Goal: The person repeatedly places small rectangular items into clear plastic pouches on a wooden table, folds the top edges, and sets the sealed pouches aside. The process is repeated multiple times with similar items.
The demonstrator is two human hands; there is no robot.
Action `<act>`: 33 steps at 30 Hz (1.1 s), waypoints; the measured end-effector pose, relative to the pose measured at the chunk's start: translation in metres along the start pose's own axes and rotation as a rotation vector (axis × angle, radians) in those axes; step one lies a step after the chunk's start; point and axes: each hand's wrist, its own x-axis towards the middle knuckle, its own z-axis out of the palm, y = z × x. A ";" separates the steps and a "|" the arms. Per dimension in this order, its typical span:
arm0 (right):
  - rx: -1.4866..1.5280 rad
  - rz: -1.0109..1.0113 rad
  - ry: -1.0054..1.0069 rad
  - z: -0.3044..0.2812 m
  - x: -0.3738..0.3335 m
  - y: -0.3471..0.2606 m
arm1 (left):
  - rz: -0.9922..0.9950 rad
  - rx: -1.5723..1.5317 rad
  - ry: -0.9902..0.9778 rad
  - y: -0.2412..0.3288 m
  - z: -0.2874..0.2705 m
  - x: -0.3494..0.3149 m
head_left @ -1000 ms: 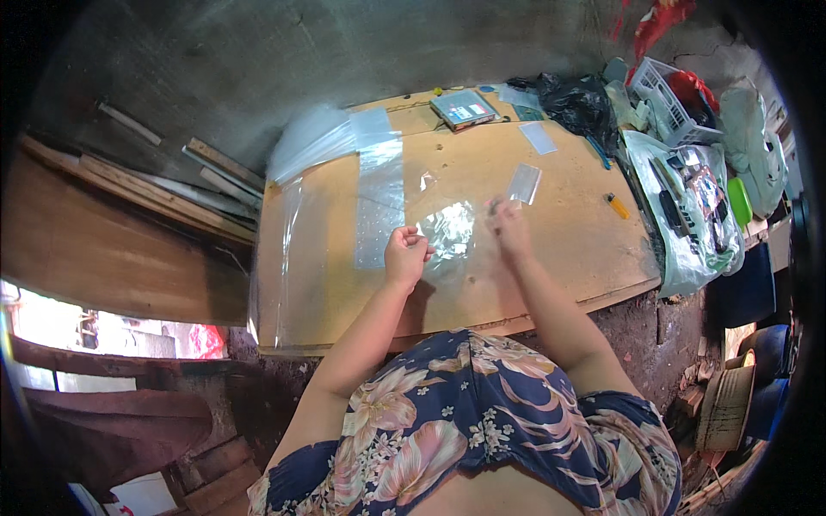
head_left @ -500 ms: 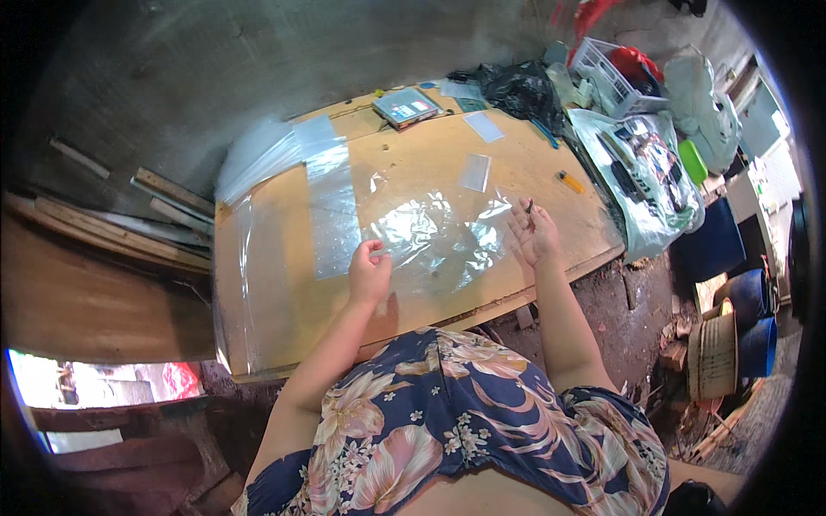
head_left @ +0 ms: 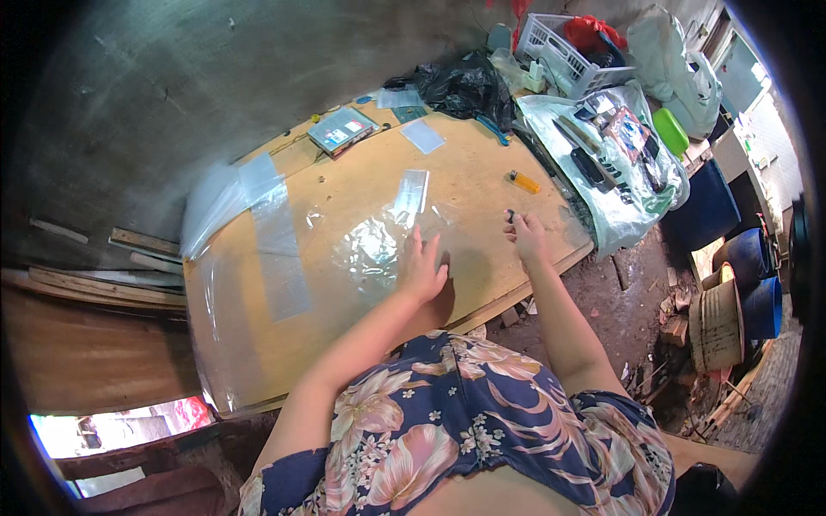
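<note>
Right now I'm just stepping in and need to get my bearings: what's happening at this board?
A person in a flowered top bends over a wooden board. The left hand lies flat on a crinkled clear plastic sheet. The right hand pinches a small dark thing, too small to identify, near the board's edge. An orange lighter and a flat clear packet lie further back.
</note>
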 end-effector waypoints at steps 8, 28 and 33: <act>0.310 0.233 -0.359 0.005 -0.002 -0.005 | -0.334 0.037 -0.126 -0.006 0.017 0.095; 0.449 0.333 -0.586 0.122 0.048 0.031 | -0.755 -0.666 -0.335 -0.040 0.010 0.026; 0.389 0.327 -0.583 0.118 0.042 0.014 | -0.787 -0.659 -0.218 -0.057 -0.025 -0.013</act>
